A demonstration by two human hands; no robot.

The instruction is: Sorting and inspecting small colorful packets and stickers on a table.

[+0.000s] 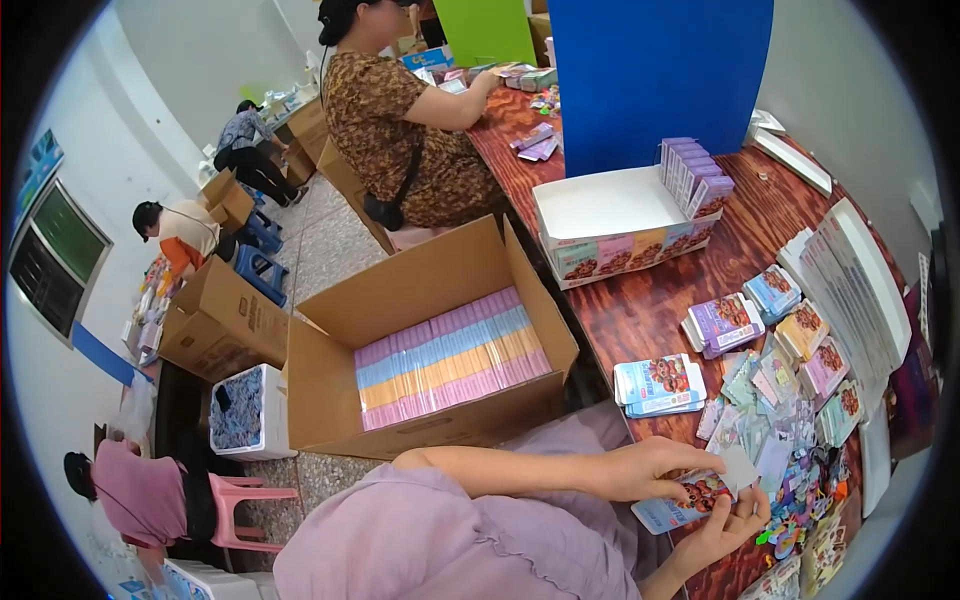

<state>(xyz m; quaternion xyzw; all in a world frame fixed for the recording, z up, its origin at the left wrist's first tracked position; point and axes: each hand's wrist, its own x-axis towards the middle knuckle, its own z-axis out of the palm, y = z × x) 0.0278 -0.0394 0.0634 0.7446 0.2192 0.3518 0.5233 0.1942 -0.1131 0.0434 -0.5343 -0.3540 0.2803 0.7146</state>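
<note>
"Gripping what, exactly, and where?"

"A small blue carton (662, 516), in both hands, just above the surface (625, 325) and close to its near edge. With the left hand (650, 470), grasping across the printed face, fingertips up against a pale piece (741, 467) at the end toward the far edge. With the right hand (725, 528), clasping that same end from the other side. Flap or loose card, that pale piece? Cannot tell from here."

"And how best to handle it?"

"Lightly, by the look of such thin card. Steady the carton with the right hand, guide the pale piece with the left fingertips, and line up straight edges before pressing. Avoid squeezing the middle: likely to buckle."

"Much room for moving?"

"Not toward the far edge: loose packets (772, 395) there, in a spread heap, and a jumble of small trinkets (812, 500) just beside the right hand. Better to turn toward the bare strip of wood (680, 428) between the hands and the stack of blue cartons (658, 383) at the near edge. Mind that stack, though: easily nudged over, probably. Watch the left elbow (415, 463) too, close to the big open box (470, 428) beyond the near edge."
</note>
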